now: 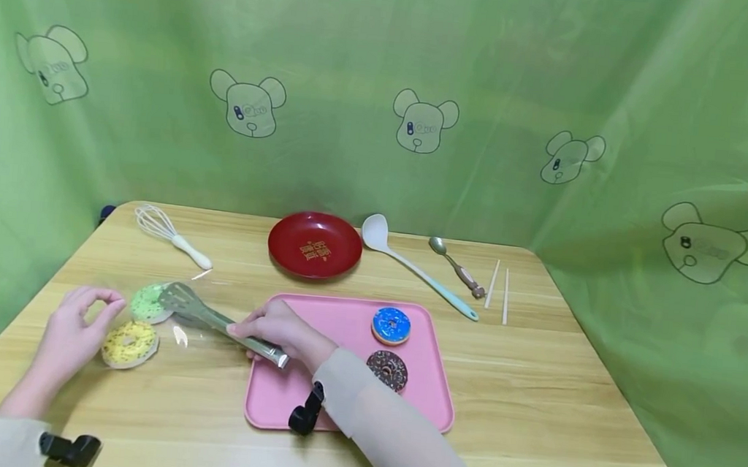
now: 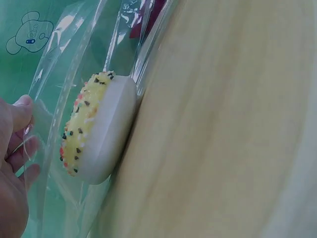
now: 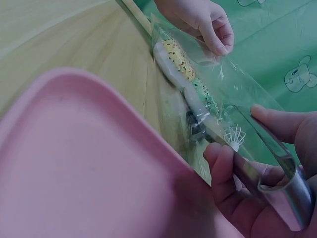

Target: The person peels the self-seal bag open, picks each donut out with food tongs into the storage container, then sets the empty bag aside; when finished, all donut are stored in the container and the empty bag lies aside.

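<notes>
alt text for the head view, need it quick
A right hand holds metal tongs reaching into a clear bag beside a green donut and yellow donut; the left hand pinches the bag. Two donuts sit on a pink tray.

Pale beige long sleeves cover both arms, a black camera mount strapped at each wrist.

Bright, even light; blurry wrist views
</notes>
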Motion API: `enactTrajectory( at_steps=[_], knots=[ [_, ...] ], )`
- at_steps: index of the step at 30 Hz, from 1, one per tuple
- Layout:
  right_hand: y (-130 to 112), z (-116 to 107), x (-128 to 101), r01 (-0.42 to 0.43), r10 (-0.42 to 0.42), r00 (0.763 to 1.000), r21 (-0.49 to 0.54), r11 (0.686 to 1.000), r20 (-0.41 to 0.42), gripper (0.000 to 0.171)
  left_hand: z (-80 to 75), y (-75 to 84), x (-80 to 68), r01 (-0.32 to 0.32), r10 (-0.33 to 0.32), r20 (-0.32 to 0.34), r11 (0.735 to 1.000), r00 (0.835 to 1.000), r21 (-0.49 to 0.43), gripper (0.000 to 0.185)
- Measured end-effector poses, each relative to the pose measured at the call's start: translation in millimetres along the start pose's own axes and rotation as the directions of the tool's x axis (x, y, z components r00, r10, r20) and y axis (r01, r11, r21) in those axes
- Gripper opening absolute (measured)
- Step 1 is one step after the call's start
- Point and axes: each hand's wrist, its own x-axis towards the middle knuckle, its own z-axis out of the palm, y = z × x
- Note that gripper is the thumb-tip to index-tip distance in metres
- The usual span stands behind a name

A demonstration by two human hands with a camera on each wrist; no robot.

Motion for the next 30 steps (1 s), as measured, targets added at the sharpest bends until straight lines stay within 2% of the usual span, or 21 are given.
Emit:
enactTrajectory(
  at_steps=[8,13,16,20,24,30],
  knots=[
    [-6.6,4.4,8.6,-0.008,0.007,0.998,0.019,1.0,0.055,0.012,-5.9,1.0,2.5,0.024,-0.024,0.005,1.0,1.0,0.011,0.02],
    [-8.6,1.6,11.6,-0.01,0.011,0.998,-0.032,0.999,0.058,0.014,-4.1,-1.0,2.0,-0.038,0.04,-0.052,0.999,0.998,0.029,0.01],
    [-7.6,-3.3,10.9,-0.011,0.014,0.998,-0.059,0.998,0.06,0.017,-1.9,-1.2,1.3,-0.084,0.087,-0.104,0.996,0.991,0.033,0.004],
    [-7.2,-9.1,9.9,-0.006,0.011,0.997,-0.059,0.998,0.082,0.021,-0.8,-0.8,1.8,-0.111,0.111,-0.16,0.994,0.981,0.01,0.004],
    [-6.8,-12.5,11.1,0.019,-0.014,0.998,-0.094,0.995,0.058,0.023,-0.9,-0.4,2.8,-0.132,0.129,-0.184,0.991,0.975,-0.008,0.004],
    [-6.5,-13.3,12.8,0.086,-0.093,0.995,-0.247,0.965,-0.018,0.025,-2.8,2.1,4.4,-0.129,0.122,-0.19,0.991,0.974,-0.023,0.006]
  ],
)
